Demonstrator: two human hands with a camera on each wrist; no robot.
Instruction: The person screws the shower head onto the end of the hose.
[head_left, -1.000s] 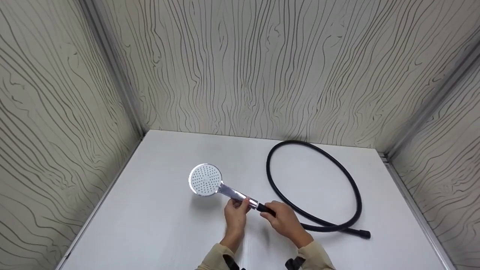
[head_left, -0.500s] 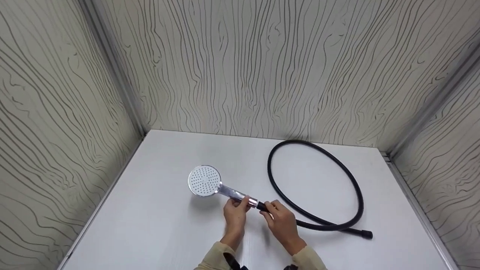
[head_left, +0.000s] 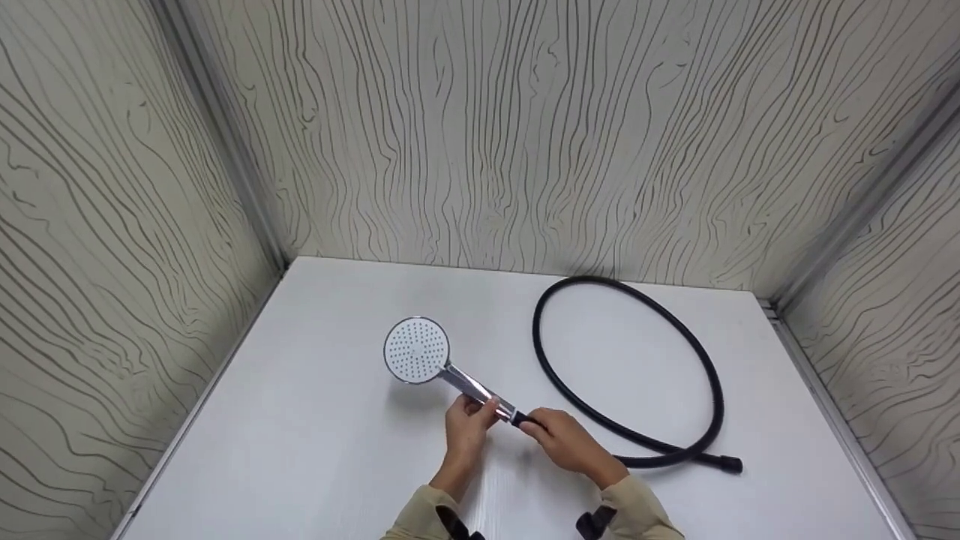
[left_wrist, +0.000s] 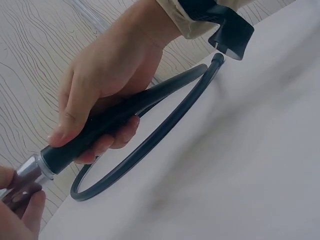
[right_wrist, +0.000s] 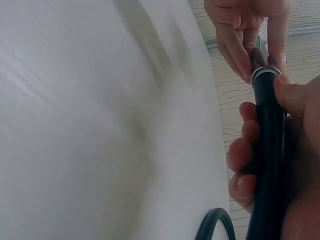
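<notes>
A chrome shower head (head_left: 417,350) with a round white nozzle face is held up over the white table, tilted with its face to the upper left. My left hand (head_left: 466,433) grips its chrome handle (head_left: 471,386) near the lower end. My right hand (head_left: 568,439) wraps round the end of a black shower hose (left_wrist: 95,132). In the left wrist view the hose's black end meets the handle's chrome end (left_wrist: 34,172); whether threads are engaged is hidden. Fingers of the right hand curl round the hose in the right wrist view.
The rest of the hose (head_left: 720,405) lies in a wide loop on the right of the white table (head_left: 315,420), its other end (head_left: 730,464) pointing right. Wood-grain panels (head_left: 480,135) wall the table at the back and both sides.
The shower head has shifted slightly up and right, its handle tilting more steeply. The right hand first moved up and left along the hose, then back down and right, its grip turning.
</notes>
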